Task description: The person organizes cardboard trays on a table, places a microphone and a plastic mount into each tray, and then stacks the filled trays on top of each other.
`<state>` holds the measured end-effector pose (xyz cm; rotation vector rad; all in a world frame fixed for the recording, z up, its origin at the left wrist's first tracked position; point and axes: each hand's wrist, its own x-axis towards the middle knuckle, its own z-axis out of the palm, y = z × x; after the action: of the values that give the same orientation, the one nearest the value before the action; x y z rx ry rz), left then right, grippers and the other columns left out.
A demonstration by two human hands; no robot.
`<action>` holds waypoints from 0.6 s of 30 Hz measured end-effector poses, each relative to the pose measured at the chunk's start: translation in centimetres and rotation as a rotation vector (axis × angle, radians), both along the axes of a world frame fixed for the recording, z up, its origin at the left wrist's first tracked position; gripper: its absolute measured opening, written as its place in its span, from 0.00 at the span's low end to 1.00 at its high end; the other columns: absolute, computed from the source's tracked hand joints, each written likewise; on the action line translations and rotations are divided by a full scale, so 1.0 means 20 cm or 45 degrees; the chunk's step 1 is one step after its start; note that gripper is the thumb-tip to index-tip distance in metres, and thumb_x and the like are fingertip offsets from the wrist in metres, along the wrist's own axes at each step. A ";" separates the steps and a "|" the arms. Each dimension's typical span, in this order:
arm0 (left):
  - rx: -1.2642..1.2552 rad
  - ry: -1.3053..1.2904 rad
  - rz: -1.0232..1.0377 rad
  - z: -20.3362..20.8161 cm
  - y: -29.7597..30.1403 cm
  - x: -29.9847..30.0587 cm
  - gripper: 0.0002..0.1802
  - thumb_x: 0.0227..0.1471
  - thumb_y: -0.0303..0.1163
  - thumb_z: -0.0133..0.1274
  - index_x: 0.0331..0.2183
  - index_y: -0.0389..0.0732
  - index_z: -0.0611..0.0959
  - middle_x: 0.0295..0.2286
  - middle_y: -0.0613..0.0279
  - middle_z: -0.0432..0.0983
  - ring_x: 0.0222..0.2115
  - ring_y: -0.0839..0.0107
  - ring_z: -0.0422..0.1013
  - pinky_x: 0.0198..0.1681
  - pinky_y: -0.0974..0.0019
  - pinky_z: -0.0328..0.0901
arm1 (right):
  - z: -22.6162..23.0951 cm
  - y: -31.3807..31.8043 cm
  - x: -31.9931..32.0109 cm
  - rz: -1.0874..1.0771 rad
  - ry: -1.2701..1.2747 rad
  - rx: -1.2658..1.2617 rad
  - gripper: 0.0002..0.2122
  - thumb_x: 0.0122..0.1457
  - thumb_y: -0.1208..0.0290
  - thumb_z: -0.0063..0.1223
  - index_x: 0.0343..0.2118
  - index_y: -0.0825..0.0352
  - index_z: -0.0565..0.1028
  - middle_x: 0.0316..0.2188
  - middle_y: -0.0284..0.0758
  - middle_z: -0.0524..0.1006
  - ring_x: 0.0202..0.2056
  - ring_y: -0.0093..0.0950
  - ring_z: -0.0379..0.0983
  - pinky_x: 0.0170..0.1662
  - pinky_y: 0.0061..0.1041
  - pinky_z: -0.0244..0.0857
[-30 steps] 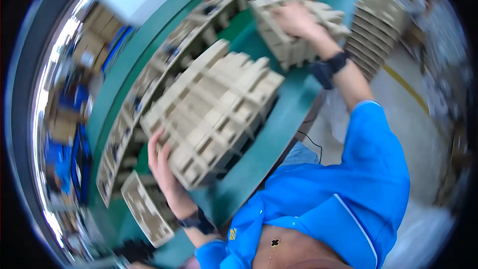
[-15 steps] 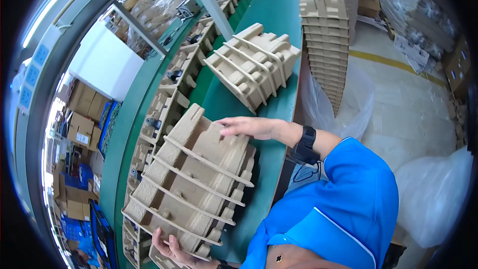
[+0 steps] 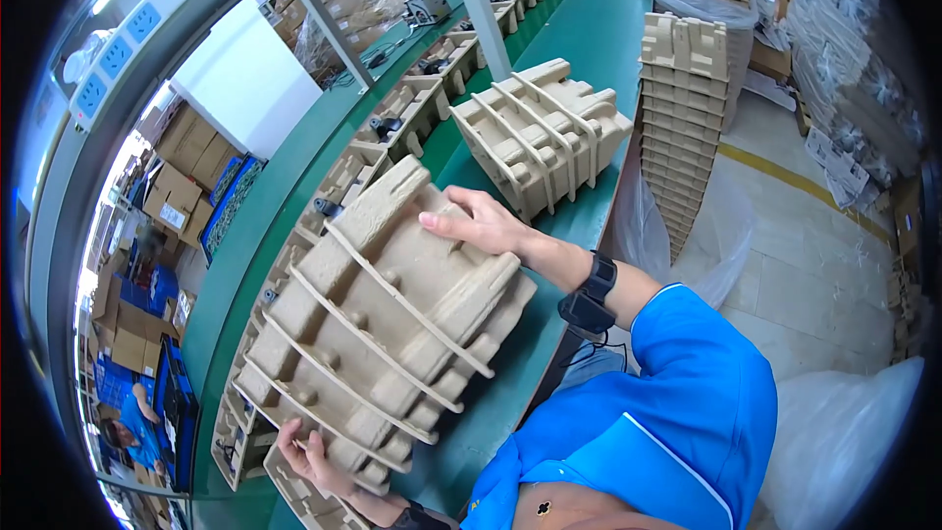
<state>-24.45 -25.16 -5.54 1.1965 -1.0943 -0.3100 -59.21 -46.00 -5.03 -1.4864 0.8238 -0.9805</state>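
A stack of nested tan moulded-pulp trays (image 3: 392,304) is tilted in front of me, above the green worktop. My right hand (image 3: 481,224) grips its far end, thumb over the top face and fingers at the edge. At the near left corner, my left hand (image 3: 316,461) has its fingers curled on the rim; part of that hand is hidden beneath the stack. Just beyond, a second pulp-tray stack (image 3: 540,142) rests on the worktop, touched by neither hand.
Along the left runs a line of pulp trays (image 3: 407,108) holding small dark parts. A tall tray stack (image 3: 684,108) stands right of the green worktop (image 3: 579,34). A metal post (image 3: 476,10) rises beside the line. Plastic wrap (image 3: 844,432) lies at the right.
The held stack has risen and come closer to me. My right hand's thumb has closed over its far edge, while my left hand keeps its corner. The whole view has shifted.
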 end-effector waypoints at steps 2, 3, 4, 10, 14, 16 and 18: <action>0.102 -0.024 -0.001 -0.06 0.00 0.00 0.16 0.46 0.25 0.51 0.41 0.38 0.76 0.39 0.65 0.70 0.43 0.74 0.64 0.47 0.71 0.59 | 0.02 0.05 0.00 -0.080 -0.110 -0.181 0.37 0.53 0.44 0.58 0.54 0.75 0.66 0.48 0.41 0.72 0.49 0.27 0.67 0.53 0.25 0.61; 0.165 -0.028 0.026 -0.08 0.04 0.01 0.15 0.46 0.24 0.49 0.40 0.38 0.76 0.40 0.65 0.70 0.44 0.73 0.64 0.47 0.70 0.61 | 0.03 0.04 -0.01 -0.028 -0.100 -0.166 0.37 0.53 0.44 0.58 0.54 0.75 0.66 0.48 0.41 0.72 0.49 0.27 0.67 0.53 0.25 0.61; 0.234 -0.068 0.065 -0.07 0.06 0.06 0.17 0.46 0.23 0.49 0.42 0.39 0.76 0.41 0.65 0.70 0.45 0.74 0.65 0.46 0.70 0.62 | 0.05 -0.01 -0.04 -0.043 0.095 -0.233 0.34 0.54 0.45 0.58 0.51 0.74 0.68 0.47 0.39 0.73 0.48 0.25 0.68 0.52 0.25 0.62; 0.446 -0.009 -0.048 0.02 -0.07 0.00 0.26 0.43 0.21 0.47 0.48 0.36 0.77 0.47 0.61 0.71 0.50 0.71 0.65 0.51 0.70 0.60 | -0.14 -0.45 -0.13 -0.025 0.377 -0.264 0.22 0.62 0.55 0.49 0.50 0.69 0.74 0.47 0.33 0.75 0.48 0.25 0.70 0.55 0.27 0.61; 0.403 0.017 -0.117 0.03 -0.06 0.04 0.28 0.44 0.20 0.47 0.51 0.38 0.76 0.50 0.64 0.70 0.50 0.73 0.65 0.50 0.72 0.61 | -0.28 -0.71 -0.35 -0.094 0.332 -0.178 0.25 0.61 0.50 0.49 0.53 0.64 0.73 0.53 0.34 0.73 0.54 0.23 0.66 0.55 0.24 0.58; 0.407 0.154 -0.050 0.02 -0.01 0.03 0.31 0.44 0.20 0.48 0.54 0.40 0.73 0.51 0.63 0.69 0.51 0.73 0.64 0.50 0.72 0.61 | -0.23 -0.71 -0.36 -0.145 0.369 0.003 0.27 0.61 0.48 0.49 0.55 0.65 0.72 0.54 0.33 0.71 0.55 0.24 0.65 0.55 0.25 0.58; 0.322 0.285 -0.019 0.00 0.06 0.01 0.38 0.43 0.18 0.49 0.59 0.42 0.67 0.55 0.62 0.65 0.52 0.73 0.64 0.52 0.71 0.61 | -0.10 -0.58 -0.36 -0.035 0.367 -0.037 0.25 0.63 0.53 0.45 0.56 0.69 0.69 0.56 0.35 0.69 0.57 0.26 0.62 0.59 0.26 0.53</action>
<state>-24.19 -24.05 -5.56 1.3407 -0.8869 -0.5936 -66.33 -57.60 -7.03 -1.6689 1.0413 -0.8112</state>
